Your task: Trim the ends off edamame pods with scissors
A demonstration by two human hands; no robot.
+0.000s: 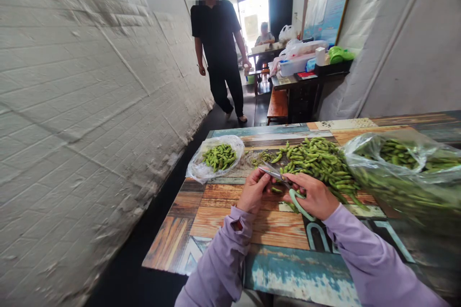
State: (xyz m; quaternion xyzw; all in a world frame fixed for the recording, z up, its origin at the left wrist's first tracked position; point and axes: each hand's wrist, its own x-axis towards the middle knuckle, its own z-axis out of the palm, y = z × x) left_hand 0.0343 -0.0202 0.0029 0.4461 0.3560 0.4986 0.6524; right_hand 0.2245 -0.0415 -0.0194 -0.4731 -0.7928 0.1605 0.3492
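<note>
Pale green plastic forms the handles of a pair of scissors [276,173], held near the centre of the frame with the metal blades pointing left. The right hand [317,195], right of centre, is closed around the handles. The left hand [253,190] sits just beside the blade tips with its fingers curled in and its thumb near the index finger; whether it pinches a pod cannot be made out. Both hands come from lilac sleeves [218,254] that rise from the bottom edge. Beyond the scissors, right of centre, a heap of green pods [320,158] lies on the desk [223,223], whose top is patterned like patchwork planks. Small green scraps [264,157] lie at the left end of the heap, and one loose pod [276,190] lies below the blades. Farther left, more pods [219,156] sit in an opened clear plastic bag [196,167]; at the right edge a larger clear bag [370,172] bulges with pods too. A person in black [218,41] stands at the upper centre, near a white brick-patterned wall [90,129] filling the left side. Behind, another person [265,37] sits, and a white tub [293,66] rests on a second table [284,82] at the upper right.
</note>
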